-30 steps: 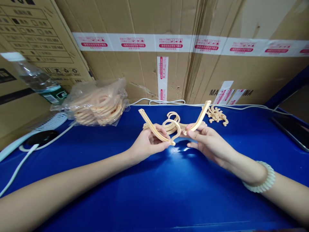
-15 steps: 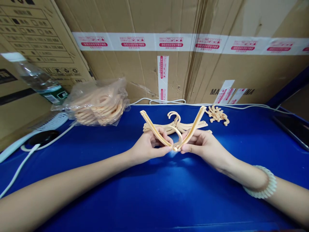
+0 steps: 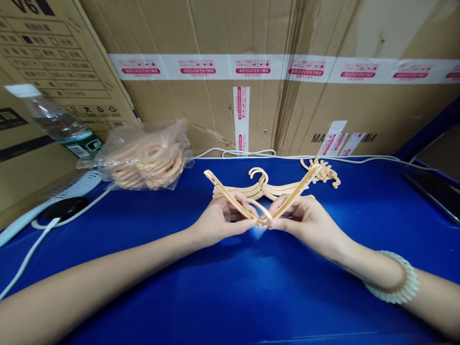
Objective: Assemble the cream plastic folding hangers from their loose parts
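Observation:
Between my hands is a beige folding clothes hanger (image 3: pixel 233 200), its two arms angled up in a V and a curved piece showing between them. My left hand (image 3: pixel 224 216) pinches the left arm close to the joint. On the other side, my right hand (image 3: pixel 305 218) grips the right arm near the same joint, with the thumb below. The fingertips partly hide the joint. Just behind lie several assembled hangers (image 3: pixel 257 186) with their hooks up. A pile of small loose hooks (image 3: pixel 327 173) sits farther back to the right.
A clear plastic bag (image 3: pixel 147 158) of beige hanger parts lies at the back left, near a water bottle (image 3: pixel 61 122), a pale comb-like brush (image 3: pixel 77 187) and a black round object (image 3: pixel 64 207). Cardboard boxes (image 3: pixel 201 105) stand behind. A dark phone-like slab (image 3: pixel 434 194) is at right.
The hanger's two arms have spread wider apart, the right one leaning farther out. The curved piece between them has tilted lower towards my right fingers. Both hands keep their hold.

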Action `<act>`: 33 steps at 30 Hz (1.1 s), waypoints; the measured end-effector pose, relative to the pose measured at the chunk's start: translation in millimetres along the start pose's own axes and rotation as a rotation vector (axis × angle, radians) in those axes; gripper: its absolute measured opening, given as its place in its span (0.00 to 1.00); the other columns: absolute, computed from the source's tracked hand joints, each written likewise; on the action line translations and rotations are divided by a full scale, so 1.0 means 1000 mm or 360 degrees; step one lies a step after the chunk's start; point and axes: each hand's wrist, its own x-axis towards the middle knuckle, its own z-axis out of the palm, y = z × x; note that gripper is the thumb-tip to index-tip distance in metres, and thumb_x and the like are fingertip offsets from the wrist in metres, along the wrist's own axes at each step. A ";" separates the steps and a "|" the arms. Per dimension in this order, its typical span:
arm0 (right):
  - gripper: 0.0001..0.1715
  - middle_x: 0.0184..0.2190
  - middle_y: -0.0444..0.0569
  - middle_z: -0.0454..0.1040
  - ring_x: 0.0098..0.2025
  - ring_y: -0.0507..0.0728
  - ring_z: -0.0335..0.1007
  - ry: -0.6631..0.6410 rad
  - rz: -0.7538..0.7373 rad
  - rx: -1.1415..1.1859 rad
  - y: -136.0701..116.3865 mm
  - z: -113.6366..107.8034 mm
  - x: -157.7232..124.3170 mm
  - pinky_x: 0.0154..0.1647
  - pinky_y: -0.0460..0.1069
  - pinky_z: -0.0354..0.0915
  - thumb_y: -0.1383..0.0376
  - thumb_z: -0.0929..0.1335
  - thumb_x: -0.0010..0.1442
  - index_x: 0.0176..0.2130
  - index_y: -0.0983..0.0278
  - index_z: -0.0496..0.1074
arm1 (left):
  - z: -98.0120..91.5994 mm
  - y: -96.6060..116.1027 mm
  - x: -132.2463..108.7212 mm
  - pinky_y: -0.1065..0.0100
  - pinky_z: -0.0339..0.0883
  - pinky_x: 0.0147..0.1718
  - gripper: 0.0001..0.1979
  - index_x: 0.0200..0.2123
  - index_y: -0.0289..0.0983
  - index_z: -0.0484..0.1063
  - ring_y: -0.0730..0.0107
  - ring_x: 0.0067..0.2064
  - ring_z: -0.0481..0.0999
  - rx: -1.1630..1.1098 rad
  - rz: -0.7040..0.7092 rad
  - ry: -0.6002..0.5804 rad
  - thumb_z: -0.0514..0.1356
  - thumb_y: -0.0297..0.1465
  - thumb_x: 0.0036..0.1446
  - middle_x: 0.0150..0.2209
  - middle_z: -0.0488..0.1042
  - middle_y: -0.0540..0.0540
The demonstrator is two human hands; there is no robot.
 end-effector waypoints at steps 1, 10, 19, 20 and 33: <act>0.09 0.30 0.45 0.81 0.34 0.55 0.79 0.0016 -0.0013 -0.0025 -0.001 0.001 -0.001 0.43 0.51 0.75 0.65 0.79 0.50 0.32 0.62 0.79 | 0.000 0.000 0.001 0.66 0.74 0.39 0.17 0.32 0.37 0.63 0.69 0.35 0.80 -0.0020 0.0009 0.0019 0.71 0.29 0.49 0.33 0.78 0.49; 0.09 0.32 0.46 0.81 0.36 0.55 0.79 -0.0005 -0.0048 0.0002 0.004 -0.001 0.002 0.45 0.52 0.74 0.62 0.77 0.53 0.33 0.63 0.77 | -0.003 -0.004 0.003 0.69 0.72 0.39 0.17 0.33 0.36 0.65 0.71 0.36 0.79 -0.0097 0.0005 0.0062 0.72 0.26 0.49 0.33 0.77 0.50; 0.15 0.31 0.46 0.82 0.34 0.54 0.80 -0.0066 0.0098 0.0261 0.006 0.005 -0.001 0.41 0.51 0.76 0.65 0.78 0.51 0.37 0.63 0.74 | -0.004 -0.001 0.001 0.65 0.73 0.39 0.18 0.33 0.37 0.64 0.68 0.36 0.80 -0.0069 -0.0001 -0.0039 0.72 0.30 0.49 0.35 0.78 0.49; 0.14 0.31 0.46 0.82 0.34 0.54 0.81 -0.0059 0.0087 0.0267 0.005 0.005 -0.001 0.42 0.51 0.77 0.65 0.78 0.52 0.37 0.63 0.74 | -0.003 0.000 0.001 0.65 0.73 0.39 0.18 0.33 0.37 0.64 0.68 0.36 0.80 -0.0050 0.0009 -0.0048 0.72 0.30 0.49 0.34 0.77 0.49; 0.17 0.31 0.47 0.82 0.31 0.53 0.79 0.0016 0.0083 0.0201 0.002 0.006 0.000 0.29 0.46 0.73 0.65 0.78 0.49 0.37 0.63 0.72 | 0.001 0.002 -0.001 0.63 0.74 0.40 0.15 0.33 0.37 0.66 0.67 0.36 0.80 -0.0005 -0.0017 -0.0129 0.71 0.31 0.50 0.33 0.77 0.48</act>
